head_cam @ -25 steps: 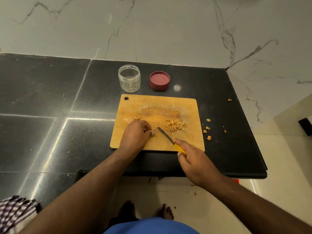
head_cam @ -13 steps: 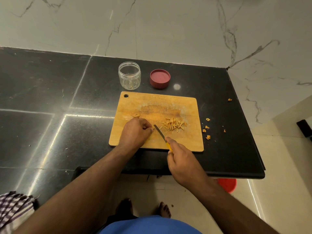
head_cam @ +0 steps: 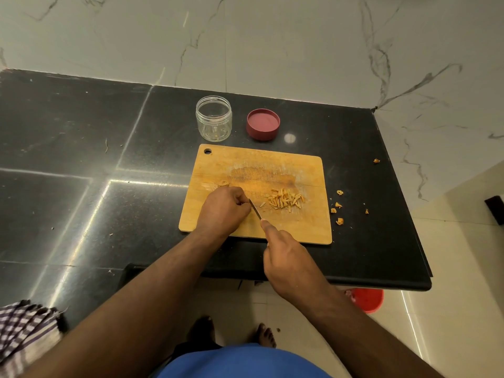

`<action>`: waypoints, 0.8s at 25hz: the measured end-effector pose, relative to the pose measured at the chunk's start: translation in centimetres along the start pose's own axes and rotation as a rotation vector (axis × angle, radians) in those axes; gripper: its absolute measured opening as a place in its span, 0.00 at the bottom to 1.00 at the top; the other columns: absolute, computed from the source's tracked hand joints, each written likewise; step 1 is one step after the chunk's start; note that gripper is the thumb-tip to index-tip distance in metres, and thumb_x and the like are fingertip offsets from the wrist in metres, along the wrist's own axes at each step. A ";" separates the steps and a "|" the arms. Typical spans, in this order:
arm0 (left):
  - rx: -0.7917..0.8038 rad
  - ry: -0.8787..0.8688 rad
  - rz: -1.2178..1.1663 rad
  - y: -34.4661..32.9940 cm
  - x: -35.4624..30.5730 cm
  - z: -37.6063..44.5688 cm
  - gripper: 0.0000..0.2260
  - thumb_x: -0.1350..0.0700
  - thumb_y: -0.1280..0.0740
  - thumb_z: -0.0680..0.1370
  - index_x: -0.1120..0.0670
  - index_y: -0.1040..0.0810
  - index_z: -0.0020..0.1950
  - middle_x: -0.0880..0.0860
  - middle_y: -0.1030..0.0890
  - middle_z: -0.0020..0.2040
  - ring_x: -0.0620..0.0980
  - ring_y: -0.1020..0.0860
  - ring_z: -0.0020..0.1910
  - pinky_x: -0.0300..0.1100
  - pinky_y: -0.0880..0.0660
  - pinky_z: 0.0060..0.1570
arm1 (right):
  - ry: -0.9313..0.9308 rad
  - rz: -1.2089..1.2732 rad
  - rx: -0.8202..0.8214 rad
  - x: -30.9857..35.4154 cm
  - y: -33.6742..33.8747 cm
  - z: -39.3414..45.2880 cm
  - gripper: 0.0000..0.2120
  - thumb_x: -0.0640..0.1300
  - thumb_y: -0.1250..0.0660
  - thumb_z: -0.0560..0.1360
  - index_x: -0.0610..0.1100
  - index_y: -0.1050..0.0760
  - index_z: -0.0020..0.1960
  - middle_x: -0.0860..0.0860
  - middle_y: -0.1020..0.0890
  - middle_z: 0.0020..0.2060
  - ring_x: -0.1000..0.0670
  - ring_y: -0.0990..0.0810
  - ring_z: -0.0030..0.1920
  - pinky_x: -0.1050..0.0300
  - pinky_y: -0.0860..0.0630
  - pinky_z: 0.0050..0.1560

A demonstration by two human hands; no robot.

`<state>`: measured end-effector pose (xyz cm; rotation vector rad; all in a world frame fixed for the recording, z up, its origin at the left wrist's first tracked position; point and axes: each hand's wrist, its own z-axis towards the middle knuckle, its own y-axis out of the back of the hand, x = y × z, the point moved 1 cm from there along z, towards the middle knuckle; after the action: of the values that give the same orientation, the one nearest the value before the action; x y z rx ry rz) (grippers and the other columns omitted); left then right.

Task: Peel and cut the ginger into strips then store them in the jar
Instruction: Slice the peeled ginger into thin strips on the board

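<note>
So, mid-chop: ginger getting sliced into strips on the board

Ginger piece itself is hidden under the left hand, whose curled fingers pin it to the cutting board; a pile of cut strips sits just to the right. Right hand is wrapped around the knife handle, index finger along the top, blade angled toward the left fingertips. I'd keep those tips tucked and make thin, even cuts. Jar and its red lid wait open on the bench behind the board, peel scraps off to the right.
</note>
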<state>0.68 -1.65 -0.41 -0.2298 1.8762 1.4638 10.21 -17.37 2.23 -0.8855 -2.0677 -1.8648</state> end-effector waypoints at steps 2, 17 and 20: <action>-0.017 0.001 0.006 -0.1 -0.1 -0.1 0.02 0.54 0.29 0.75 0.50 0.17 0.43 0.47 0.19 0.42 0.43 0.25 0.40 0.35 0.35 0.32 | -0.011 0.017 0.012 -0.2 0.0 -1.0 0.26 0.44 0.47 0.83 0.52 0.47 0.79 0.50 0.26 0.58 0.51 0.24 0.49 0.51 0.24 0.50; 0.014 0.026 -0.058 0.3 0.3 -0.4 0.04 0.53 0.28 0.77 0.50 0.14 0.49 0.44 0.18 0.44 0.41 0.24 0.43 0.33 0.33 0.35 | -0.013 0.091 -0.018 -0.3 0.4 -0.6 0.25 0.45 0.47 0.83 0.53 0.46 0.79 0.51 0.26 0.63 0.51 0.25 0.57 0.50 0.25 0.57; 0.010 0.032 -0.058 0.3 0.2 -0.3 0.04 0.54 0.28 0.77 0.51 0.14 0.49 0.45 0.18 0.44 0.42 0.24 0.42 0.33 0.34 0.35 | -0.009 0.068 -0.009 -0.3 0.2 -0.1 0.25 0.45 0.47 0.83 0.52 0.45 0.79 0.51 0.26 0.63 0.52 0.26 0.56 0.52 0.25 0.57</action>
<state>0.25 -1.80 -0.31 -0.3017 1.8864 1.4189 10.50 -17.54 2.28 -0.9553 -2.0098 -1.8395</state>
